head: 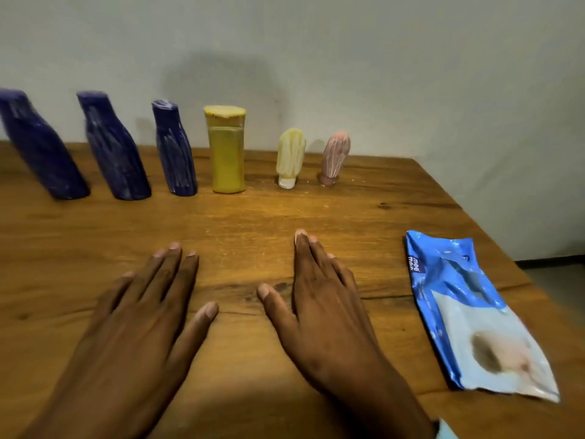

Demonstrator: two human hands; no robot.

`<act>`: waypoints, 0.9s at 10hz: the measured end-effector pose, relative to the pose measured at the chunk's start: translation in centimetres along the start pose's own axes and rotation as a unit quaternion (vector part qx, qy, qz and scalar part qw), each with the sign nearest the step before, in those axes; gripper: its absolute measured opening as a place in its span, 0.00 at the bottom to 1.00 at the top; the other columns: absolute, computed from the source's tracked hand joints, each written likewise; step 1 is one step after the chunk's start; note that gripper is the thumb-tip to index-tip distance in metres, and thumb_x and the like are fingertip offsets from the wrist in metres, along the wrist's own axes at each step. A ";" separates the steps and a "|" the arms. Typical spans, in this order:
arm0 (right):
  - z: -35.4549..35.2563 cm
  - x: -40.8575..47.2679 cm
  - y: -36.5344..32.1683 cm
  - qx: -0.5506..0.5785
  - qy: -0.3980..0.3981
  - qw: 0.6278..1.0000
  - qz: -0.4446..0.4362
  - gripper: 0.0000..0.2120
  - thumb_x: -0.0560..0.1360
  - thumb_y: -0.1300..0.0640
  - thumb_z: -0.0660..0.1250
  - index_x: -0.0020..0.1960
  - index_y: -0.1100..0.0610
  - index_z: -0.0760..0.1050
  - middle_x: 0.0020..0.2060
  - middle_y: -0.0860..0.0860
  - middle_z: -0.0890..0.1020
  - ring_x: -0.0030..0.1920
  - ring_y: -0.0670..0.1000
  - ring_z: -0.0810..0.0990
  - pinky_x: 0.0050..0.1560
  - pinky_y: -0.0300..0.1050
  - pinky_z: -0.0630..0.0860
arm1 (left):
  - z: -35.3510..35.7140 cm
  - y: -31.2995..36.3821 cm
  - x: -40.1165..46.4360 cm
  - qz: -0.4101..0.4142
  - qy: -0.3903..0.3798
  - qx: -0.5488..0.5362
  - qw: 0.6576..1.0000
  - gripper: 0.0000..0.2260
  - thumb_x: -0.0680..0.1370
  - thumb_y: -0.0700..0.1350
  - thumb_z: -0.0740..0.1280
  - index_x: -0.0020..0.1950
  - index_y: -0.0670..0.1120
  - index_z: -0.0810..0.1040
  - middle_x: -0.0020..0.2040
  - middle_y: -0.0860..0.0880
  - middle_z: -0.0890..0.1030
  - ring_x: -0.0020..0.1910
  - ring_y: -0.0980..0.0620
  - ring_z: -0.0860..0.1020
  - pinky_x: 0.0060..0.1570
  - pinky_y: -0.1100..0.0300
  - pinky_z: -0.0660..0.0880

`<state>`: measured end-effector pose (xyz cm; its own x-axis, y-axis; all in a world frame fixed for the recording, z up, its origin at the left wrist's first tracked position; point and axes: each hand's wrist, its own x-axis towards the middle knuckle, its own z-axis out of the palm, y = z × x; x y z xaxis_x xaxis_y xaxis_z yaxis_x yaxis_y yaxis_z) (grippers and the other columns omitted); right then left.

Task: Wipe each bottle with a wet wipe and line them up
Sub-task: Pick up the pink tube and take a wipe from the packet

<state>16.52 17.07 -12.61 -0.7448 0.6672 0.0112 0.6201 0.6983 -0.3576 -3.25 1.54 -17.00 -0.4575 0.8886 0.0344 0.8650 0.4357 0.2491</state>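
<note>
Head view: a person's left hand (136, 315) and right hand (319, 308) lie flat, palms down, near the front edge of a wooden surface (285, 213), fingers straight and slightly spread, holding nothing. Six bottles stand in a row along the back edge, against the wall: three dark blue bottles (110, 147) toward the back left corner, a mustard-yellow bottle (226, 150) at mid-edge, then a small cream bottle (289, 158) and a small pink bottle (335, 158), both standing on their caps. A blue wet-wipe pack (468, 315) lies flat beside the right edge, just right of the right hand and apart from it. No wipe is out, and by the look of things no bottle is in hand for wiping. The bottles appear to be smooth plastic, likely light and stiff but slick once damp; each would best be taken around its waist, and the two cap-down ones look easy to tip. The pack seems soft and crinkly, best pinned with one hand while a sheet is drawn. Motion blur smears the bottles' labels; the leftmost blue bottle is cut off by the frame; the pack's opening cannot be made out.
</note>
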 end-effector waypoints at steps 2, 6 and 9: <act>0.8 0.3 0.5 0.001 0.068 0.997 -0.025 0.36 0.85 0.37 0.49 0.85 0.55 0.47 0.84 0.50 0.53 0.83 0.46 0.47 0.83 0.49 0.47 | -3.1 4.8 -2.2 -0.027 0.075 0.041 0.996 0.39 0.80 0.68 0.41 0.86 0.50 0.62 0.86 0.49 0.62 0.84 0.53 0.62 0.81 0.50 0.58; -0.7 -7.2 -4.1 0.176 0.209 0.960 -0.057 0.12 0.82 0.58 0.62 0.62 0.45 0.71 0.52 0.44 0.79 0.55 0.43 0.75 0.52 0.33 0.71 | -3.9 13.1 -5.7 0.045 0.167 -0.371 0.912 0.17 0.84 0.39 0.66 0.68 0.58 0.81 0.58 0.63 0.85 0.60 0.63 0.83 0.57 0.62 0.80; -4.3 -1.8 -1.4 0.240 0.223 0.944 0.029 0.18 0.79 0.67 0.66 0.58 0.45 0.78 0.45 0.41 0.76 0.42 0.38 0.76 0.35 0.29 0.71 | -4.8 13.5 -1.3 0.017 0.131 -0.417 0.899 0.17 0.85 0.39 0.66 0.70 0.57 0.79 0.53 0.56 0.87 0.53 0.61 0.85 0.54 0.60 0.83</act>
<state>18.10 16.00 -8.17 -0.4687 0.8184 0.3326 0.3936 0.5305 -0.7508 8.05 5.55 -8.99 -0.5610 0.7878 0.2544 0.4731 0.0528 0.8794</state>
